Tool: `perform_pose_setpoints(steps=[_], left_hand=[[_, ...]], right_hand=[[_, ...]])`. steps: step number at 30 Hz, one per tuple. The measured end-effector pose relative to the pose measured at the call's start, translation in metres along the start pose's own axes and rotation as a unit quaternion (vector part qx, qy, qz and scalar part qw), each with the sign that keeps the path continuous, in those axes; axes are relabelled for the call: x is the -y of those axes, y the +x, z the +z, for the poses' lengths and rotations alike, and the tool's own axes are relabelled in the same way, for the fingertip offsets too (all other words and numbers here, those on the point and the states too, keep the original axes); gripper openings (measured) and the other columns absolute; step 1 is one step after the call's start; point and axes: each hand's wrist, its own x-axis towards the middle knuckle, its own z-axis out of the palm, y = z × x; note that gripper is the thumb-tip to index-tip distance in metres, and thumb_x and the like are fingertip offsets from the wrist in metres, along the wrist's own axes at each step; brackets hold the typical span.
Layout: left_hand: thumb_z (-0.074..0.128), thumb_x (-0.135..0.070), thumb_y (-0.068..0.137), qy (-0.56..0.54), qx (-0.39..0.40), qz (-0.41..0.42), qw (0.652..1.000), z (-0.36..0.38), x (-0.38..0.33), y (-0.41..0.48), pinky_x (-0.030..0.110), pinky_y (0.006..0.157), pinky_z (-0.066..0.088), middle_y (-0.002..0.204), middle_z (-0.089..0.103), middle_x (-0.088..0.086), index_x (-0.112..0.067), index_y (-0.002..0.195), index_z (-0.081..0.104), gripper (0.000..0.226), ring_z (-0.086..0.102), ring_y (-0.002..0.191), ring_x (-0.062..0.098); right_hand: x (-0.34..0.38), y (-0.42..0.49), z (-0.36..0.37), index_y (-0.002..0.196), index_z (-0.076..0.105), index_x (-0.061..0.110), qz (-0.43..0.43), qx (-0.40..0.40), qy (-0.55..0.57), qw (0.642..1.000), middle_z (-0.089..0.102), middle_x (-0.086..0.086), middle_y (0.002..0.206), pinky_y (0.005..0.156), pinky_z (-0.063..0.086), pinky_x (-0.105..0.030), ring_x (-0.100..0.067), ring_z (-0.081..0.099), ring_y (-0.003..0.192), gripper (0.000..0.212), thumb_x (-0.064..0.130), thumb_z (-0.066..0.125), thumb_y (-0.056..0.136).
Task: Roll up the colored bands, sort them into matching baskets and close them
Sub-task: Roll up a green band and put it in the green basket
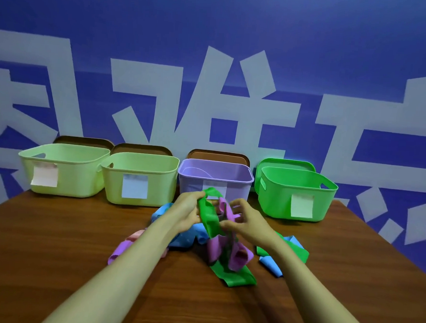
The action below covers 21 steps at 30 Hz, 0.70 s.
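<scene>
Before the lilac plastic basket (pixel 215 180) at twelve o'clock: gripped a limp, smooth green band (pixel 210 216), left hand (pixel 186 212) at nine, right hand (pixel 245 220) at three, fingers curled, clamped on it.

Two yellow baskets (pixel 81 175), one purple basket (pixel 190 185), one green basket (pixel 274 197); three brown lids (pixel 83 141), one green lid (pixel 286 163); four paper labels (pixel 135 186).
</scene>
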Motion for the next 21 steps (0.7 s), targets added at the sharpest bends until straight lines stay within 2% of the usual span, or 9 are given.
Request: perform_pose_setpoints(steps=[2,3,5,8,12,14,16,18,21], left_hand=[[0.037,-0.015,0.102,0.038,-0.016,0.031,0.999,0.001,-0.005,-0.001,0.022,0.048,0.052,0.064,0.071,0.002,-0.011,0.092,0.058,0.023,0.066,0.05,0.008],[0.04,-0.015,0.101,0.071,-0.04,0.052,0.995,-0.001,-0.007,-0.001,0.017,0.043,0.048,0.064,0.069,0.002,-0.011,0.089,0.055,0.02,0.061,0.045,0.005],[0.048,-0.015,0.098,0.143,-0.094,0.093,0.981,-0.009,-0.007,0.001,0.013,0.036,0.04,0.068,0.063,0.003,-0.012,0.083,0.053,0.016,0.053,0.041,0.006],[0.052,-0.016,0.095,0.193,-0.172,0.112,0.959,-0.029,0.0,0.012,0.021,0.044,0.034,0.066,0.053,0.003,-0.014,0.075,0.052,0.02,0.043,0.047,0.011],[0.044,-0.02,0.101,0.09,-0.154,0.077,0.981,-0.033,0.006,0.016,0.026,0.057,0.039,0.075,0.057,0.004,-0.014,0.082,0.052,0.021,0.049,0.057,0.015],[0.04,-0.02,0.102,0.014,-0.127,0.085,0.988,-0.024,-0.001,0.014,0.029,0.056,0.047,0.082,0.062,0.003,-0.016,0.087,0.051,0.019,0.06,0.061,0.012],[0.04,-0.018,0.102,-0.044,-0.103,0.115,0.987,-0.013,-0.014,0.01,0.028,0.05,0.052,0.084,0.063,0.004,-0.017,0.087,0.05,0.018,0.061,0.067,0.013],[0.04,-0.016,0.102,-0.085,-0.057,0.147,0.984,0.0,-0.029,0.006,0.029,0.054,0.053,0.087,0.062,0.006,-0.016,0.089,0.05,0.017,0.06,0.072,0.017],[0.04,-0.016,0.102,-0.074,0.025,0.179,0.981,0.023,-0.049,0.0,0.037,0.068,0.053,0.089,0.064,0.008,-0.014,0.093,0.052,0.015,0.064,0.071,0.018]], right_hand=[[-0.007,0.006,-0.005,0.1,0.064,0.014,-0.033,-0.063,-0.058,0.996,0.067,0.002,0.09,0.069,0.044,-0.023,-0.014,0.06,0.084,0.014,0.008,0.056,0.089],[-0.007,0.009,-0.01,0.1,0.067,0.013,-0.042,-0.093,-0.038,0.994,0.067,0.003,0.09,0.069,0.043,-0.018,-0.007,0.06,0.083,0.022,0.003,0.05,0.091],[-0.002,0.011,-0.024,0.105,0.067,0.01,-0.041,-0.138,0.121,0.982,0.066,0.004,0.091,0.071,0.043,-0.011,0.004,0.059,0.077,0.029,-0.004,0.045,0.092],[0.001,0.017,-0.042,0.098,0.069,0.012,0.036,-0.156,0.461,0.873,0.067,-0.003,0.082,0.069,0.044,-0.024,-0.014,0.059,0.072,0.014,0.013,0.059,0.087],[0.003,0.025,-0.058,0.079,0.062,0.016,0.114,-0.258,0.515,0.81,0.058,0.004,0.052,0.05,0.039,-0.019,-0.01,0.052,0.044,0.01,0.013,0.055,0.085],[0.004,0.029,-0.064,0.078,0.059,0.014,0.122,-0.272,0.468,0.832,0.047,0.005,0.044,0.042,0.033,-0.014,-0.008,0.041,0.035,0.016,0.007,0.048,0.087],[0.001,0.031,-0.066,0.074,0.055,0.012,0.118,-0.251,0.311,0.909,0.04,0.004,0.047,0.041,0.029,-0.016,-0.006,0.04,0.043,0.015,0.006,0.047,0.086],[-0.01,0.033,-0.054,0.068,0.056,0.005,0.132,-0.126,0.092,0.979,0.04,-0.003,0.059,0.05,0.026,-0.026,-0.009,0.041,0.066,0.014,0.011,0.052,0.08],[-0.029,0.032,-0.028,0.086,0.066,-0.01,0.13,-0.016,0.025,0.991,0.057,-0.015,0.079,0.065,0.036,-0.033,-0.018,0.046,0.074,0.027,0.011,0.049,0.083]])
